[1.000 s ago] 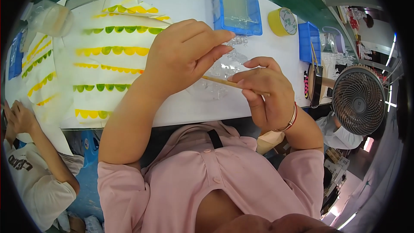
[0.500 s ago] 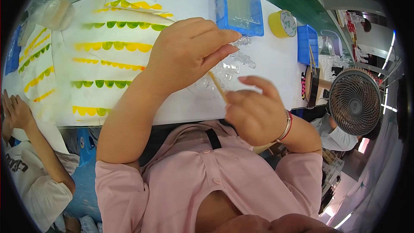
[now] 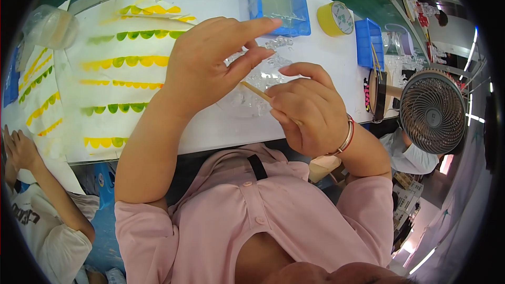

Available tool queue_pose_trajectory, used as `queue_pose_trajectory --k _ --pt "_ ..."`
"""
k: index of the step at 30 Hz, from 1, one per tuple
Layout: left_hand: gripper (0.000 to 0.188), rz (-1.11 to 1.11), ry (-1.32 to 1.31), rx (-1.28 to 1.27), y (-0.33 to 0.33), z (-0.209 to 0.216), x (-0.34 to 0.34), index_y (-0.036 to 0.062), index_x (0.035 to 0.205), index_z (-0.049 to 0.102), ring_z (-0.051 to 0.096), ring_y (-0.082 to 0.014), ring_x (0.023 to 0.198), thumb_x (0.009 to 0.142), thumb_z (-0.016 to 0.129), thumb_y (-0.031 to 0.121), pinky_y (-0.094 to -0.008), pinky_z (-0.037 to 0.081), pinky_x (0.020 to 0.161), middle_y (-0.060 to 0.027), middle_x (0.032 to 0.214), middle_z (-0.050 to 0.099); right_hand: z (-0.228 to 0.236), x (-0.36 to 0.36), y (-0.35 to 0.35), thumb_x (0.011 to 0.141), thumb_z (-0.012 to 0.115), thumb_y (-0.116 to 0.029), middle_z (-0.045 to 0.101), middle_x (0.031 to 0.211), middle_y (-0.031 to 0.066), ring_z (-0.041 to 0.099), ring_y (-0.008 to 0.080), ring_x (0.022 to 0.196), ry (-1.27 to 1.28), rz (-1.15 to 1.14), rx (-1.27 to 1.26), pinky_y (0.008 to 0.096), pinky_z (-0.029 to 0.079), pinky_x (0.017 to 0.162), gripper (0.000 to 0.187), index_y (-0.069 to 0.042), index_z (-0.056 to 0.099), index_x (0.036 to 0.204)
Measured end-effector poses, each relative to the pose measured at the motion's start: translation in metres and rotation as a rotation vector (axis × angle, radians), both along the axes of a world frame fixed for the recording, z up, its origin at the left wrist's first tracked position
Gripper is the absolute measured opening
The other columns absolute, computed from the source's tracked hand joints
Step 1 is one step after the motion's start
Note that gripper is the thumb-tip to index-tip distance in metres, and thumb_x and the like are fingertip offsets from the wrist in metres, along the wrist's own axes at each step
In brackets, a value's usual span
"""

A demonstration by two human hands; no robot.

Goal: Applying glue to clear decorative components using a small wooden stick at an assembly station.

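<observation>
Over the white-covered table (image 3: 223,130), both your hands are raised side by side. Right hand (image 3: 311,108): closed on the thin wooden stick (image 3: 255,91), fingers bent around its shaft. The stick slants up and leftward, its far end close to the base of your left thumb; contact there cannot be told. Left hand (image 3: 208,59): rear fingers curled, thumb and index tips apart. Whether a clear piece sits inside the curl cannot be told, since the back of the hand hides it.

Clear pieces (image 3: 263,75) lie loosely on the white surface, beneath and between your hands. Blue tray (image 3: 256,6) beyond them; yellow tape roll (image 3: 329,21) to its right; yellow and green scalloped marks (image 3: 126,61) left of your forearm.

Risks, as judged:
- Stick tip could jab your left palm if your right hand pushes too far; cause, the short gap.
- A slim shaft could roll in a slack grip, swinging the tip off line.
- Anything small and smooth in the left hand could slip out through the parted fingertips.
- A dropped clear piece could be lost among the others, being see-through on white.
</observation>
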State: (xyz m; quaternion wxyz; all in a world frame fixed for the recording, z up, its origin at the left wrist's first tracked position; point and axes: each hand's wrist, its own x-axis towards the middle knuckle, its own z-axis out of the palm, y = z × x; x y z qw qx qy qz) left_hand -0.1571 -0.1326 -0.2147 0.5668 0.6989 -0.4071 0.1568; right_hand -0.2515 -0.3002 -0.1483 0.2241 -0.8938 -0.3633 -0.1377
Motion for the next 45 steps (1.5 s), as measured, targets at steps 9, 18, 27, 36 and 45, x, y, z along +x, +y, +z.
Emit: queue_pose_trajectory --k 9,18,27,36,45 --pt "0.044 0.008 0.100 -0.035 0.001 0.004 -0.002 0.0156 0.116 0.067 0.059 -0.0172 0.064 0.073 0.078 0.008 -0.0276 0.048 0.057 -0.0017 0.074 0.066 -0.008 0.016 0.001 0.081 0.066 -0.002 0.066 0.085 0.0097 0.062 0.0254 0.069 -0.112 0.001 -0.020 0.0403 0.051 0.077 0.017 -0.001 0.057 0.095" --pt "0.044 0.007 0.060 -0.008 -0.003 0.007 -0.006 0.0137 0.114 0.067 0.058 -0.0175 0.063 0.073 0.076 0.003 -0.0284 0.047 0.056 -0.0019 0.075 0.065 0.000 0.028 -0.005 0.078 0.068 0.000 0.061 0.080 0.0061 0.059 0.0251 0.070 -0.091 -0.115 -0.047 0.0356 0.048 0.073 0.019 -0.003 0.057 0.093" --pt "0.047 0.067 -0.194 0.076 -0.002 0.002 0.000 0.0121 0.113 0.069 0.052 -0.0195 0.058 0.068 0.075 -0.002 -0.0312 0.042 0.052 -0.0041 0.067 0.053 0.006 0.014 -0.025 0.076 0.070 -0.005 0.067 0.086 0.0030 0.057 0.0208 0.073 -0.037 -0.015 -0.091 0.0449 0.042 0.086 0.019 -0.009 0.056 0.089" --pt "0.044 0.080 -0.167 0.106 -0.005 0.006 -0.004 0.0089 0.108 0.072 0.051 -0.0174 0.057 0.065 0.076 -0.003 -0.0298 0.040 0.051 -0.0032 0.067 0.054 -0.013 0.000 -0.054 0.083 0.065 -0.014 0.071 0.094 0.0036 0.056 0.0192 0.075 -0.044 -0.079 0.022 0.0406 0.039 0.085 0.020 -0.012 0.053 0.099" --pt "0.043 0.117 -0.201 0.084 -0.005 0.004 -0.003 0.0073 0.106 0.072 0.050 -0.0168 0.056 0.065 0.077 -0.004 -0.0287 0.039 0.050 -0.0030 0.067 0.055 -0.013 -0.032 -0.062 0.084 0.063 -0.015 0.072 0.095 0.0049 0.054 0.0171 0.075 -0.034 -0.058 0.014 0.0409 0.038 0.084 0.010 -0.012 0.054 0.089"
